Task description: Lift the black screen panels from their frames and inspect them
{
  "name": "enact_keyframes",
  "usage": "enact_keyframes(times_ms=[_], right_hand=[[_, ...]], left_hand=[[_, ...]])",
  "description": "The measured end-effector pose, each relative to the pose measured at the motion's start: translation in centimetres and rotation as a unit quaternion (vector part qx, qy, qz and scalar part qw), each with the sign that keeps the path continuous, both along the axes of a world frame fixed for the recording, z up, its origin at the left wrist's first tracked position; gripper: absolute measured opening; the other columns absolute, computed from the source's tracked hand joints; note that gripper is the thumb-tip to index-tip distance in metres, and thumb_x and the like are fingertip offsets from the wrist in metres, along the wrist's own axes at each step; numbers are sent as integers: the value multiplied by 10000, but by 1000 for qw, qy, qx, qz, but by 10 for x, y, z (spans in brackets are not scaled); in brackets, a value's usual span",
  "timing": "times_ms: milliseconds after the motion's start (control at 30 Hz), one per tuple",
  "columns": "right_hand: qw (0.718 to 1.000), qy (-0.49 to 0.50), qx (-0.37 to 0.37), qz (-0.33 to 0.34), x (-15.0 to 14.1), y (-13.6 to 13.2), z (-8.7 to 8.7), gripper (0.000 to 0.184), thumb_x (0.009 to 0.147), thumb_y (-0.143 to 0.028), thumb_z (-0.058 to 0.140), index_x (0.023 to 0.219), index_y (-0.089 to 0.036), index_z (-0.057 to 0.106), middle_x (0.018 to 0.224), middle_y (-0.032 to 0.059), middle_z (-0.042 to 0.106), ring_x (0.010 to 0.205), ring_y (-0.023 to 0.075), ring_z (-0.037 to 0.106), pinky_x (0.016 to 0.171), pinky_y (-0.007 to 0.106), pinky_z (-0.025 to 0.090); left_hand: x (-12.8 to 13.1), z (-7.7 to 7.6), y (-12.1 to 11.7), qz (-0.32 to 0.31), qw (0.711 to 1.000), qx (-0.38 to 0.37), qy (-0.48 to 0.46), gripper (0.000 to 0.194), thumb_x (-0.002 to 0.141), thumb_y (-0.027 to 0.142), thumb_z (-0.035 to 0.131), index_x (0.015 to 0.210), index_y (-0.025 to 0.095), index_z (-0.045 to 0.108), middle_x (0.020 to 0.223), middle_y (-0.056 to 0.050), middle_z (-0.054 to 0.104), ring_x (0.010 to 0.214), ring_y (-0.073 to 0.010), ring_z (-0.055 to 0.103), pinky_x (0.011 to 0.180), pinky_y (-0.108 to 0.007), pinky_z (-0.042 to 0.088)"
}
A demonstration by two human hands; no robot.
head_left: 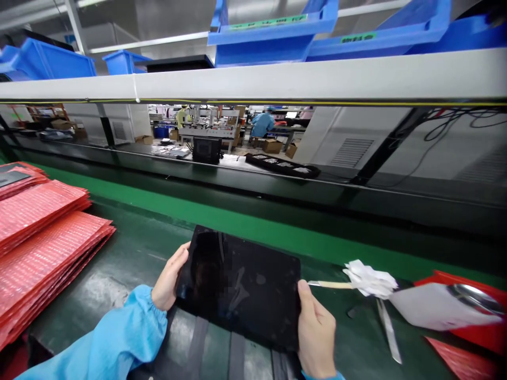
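You hold a black panel (253, 287) by both ends
Your left hand (171, 278) grips one end, your right hand (316, 330) the other, over the green table (137, 253); red bubble-wrap pouches (51, 258) lie stacked at left, crumpled white tissue (371, 279) lies at right, and blue bins (269, 45) sit on the shelf (253, 83) above.

One held tablet (249, 290), one white wad (370, 278), two green labels (269, 22) (358, 38) show

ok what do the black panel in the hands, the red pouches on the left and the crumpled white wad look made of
Black panel: probably glass or glossy plastic; its face shows reflections and smudges. Red pouches: apparently thin, shiny plastic bubble wrap, with rows of small bumps. White wad: likely tissue paper or soft cloth, matte, with loose folds.
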State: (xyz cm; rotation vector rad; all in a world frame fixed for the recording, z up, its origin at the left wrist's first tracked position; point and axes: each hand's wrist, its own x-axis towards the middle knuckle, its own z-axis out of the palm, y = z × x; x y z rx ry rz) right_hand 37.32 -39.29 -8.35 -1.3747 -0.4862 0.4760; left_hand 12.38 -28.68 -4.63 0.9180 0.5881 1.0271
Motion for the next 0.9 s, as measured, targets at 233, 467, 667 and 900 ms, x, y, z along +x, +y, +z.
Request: enact_keyframes(times_ms=[233, 467, 667, 900], right_hand=[[1000, -22, 6, 11, -5, -5, 4, 497, 720, -627, 691, 778, -134, 661, 777, 30, 612, 785, 195, 515, 737, 291, 457], [991, -124, -18, 44, -21, -16, 11, 491, 844, -616, 551, 635, -190, 427, 636, -26, 385, 634, 130, 343, 572, 249, 336], [988, -150, -7, 42, -24, -18, 16, 525, 850, -645, 518, 603, -213, 351, 598, -38, 320, 580, 121, 310, 515, 251, 292], [979, 7, -4, 206, -18, -11, 23, 455, 825, -617, 583, 694, -184, 542, 556, -38, 439, 486, 110, 386, 446, 220, 313]], left_hand=[[-2, -9, 5, 31, 999, 0, 21, 498, 816, 482, 648, 1249, 244, 586, 1252, -39, 634, 1125, -244, 597, 928, -293, 453], [-9, -16, 17, 47, 996, -38, 61, 585, 736, 440, 745, 1259, 233, 583, 1126, -46, 698, 985, -222, 665, 773, -237, 483], [-12, -14, 19, 55, 996, -48, 53, 623, 724, 436, 758, 1282, 234, 567, 1086, -48, 712, 920, -208, 684, 750, -237, 496], [-23, -7, 27, 2, 994, -80, 70, 561, 761, 412, 731, 1274, 240, 580, 1065, -49, 717, 858, -212, 697, 713, -260, 528]])
